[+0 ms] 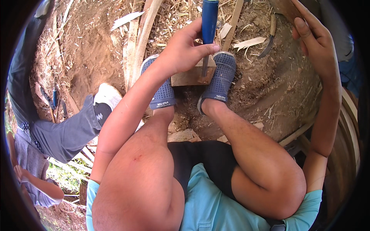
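Observation:
My left hand (187, 50) is closed round a chisel with a blue handle (210, 21). The chisel stands nearly upright, its metal blade (205, 65) meeting the near face of a wooden block (187, 79). That block lies on the ground between my two blue perforated shoes (223, 73). Raised at the upper right, my right hand (318, 40) grips a brown piece of wood (284, 10). Its far end is cut off by the picture's edge, so its full shape is hidden.
A curved knife with a wooden handle (272, 25) lies on the dirt, right of the block. Long wood strips (144, 34) and shavings are scattered ahead. At the left sits another person (65, 134), near several tools, one with a blue handle (54, 98).

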The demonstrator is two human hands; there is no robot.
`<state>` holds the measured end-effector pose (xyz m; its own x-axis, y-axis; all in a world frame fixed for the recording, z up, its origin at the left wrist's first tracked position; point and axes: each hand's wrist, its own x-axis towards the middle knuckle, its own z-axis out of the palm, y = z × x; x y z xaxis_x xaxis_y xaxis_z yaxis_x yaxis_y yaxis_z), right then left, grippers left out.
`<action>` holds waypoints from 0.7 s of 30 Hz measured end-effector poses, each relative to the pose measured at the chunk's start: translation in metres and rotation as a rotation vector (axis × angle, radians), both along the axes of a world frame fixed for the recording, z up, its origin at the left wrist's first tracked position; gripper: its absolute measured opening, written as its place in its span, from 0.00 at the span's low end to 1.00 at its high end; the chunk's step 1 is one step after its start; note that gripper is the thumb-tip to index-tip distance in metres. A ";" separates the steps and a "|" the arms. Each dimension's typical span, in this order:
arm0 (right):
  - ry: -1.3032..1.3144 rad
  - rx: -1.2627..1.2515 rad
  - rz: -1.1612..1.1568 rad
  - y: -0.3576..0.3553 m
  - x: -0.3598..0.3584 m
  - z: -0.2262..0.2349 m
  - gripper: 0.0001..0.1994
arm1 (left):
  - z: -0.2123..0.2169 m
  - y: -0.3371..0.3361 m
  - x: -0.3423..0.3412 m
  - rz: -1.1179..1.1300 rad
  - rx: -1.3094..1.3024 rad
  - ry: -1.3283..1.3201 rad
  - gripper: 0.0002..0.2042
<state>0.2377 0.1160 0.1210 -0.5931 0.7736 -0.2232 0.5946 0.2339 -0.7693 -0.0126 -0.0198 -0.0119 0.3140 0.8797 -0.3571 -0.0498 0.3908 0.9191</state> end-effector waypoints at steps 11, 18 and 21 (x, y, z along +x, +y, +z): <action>-0.131 -0.102 -0.255 -0.012 -0.018 0.025 0.26 | 0.003 0.002 -0.001 -0.052 0.043 0.146 0.22; -0.003 0.034 -0.249 -0.013 -0.011 0.021 0.25 | 0.006 0.002 0.007 -0.120 0.074 0.106 0.23; -0.212 0.113 -0.066 -0.016 -0.019 0.027 0.23 | 0.005 0.002 0.007 -0.100 0.071 0.063 0.23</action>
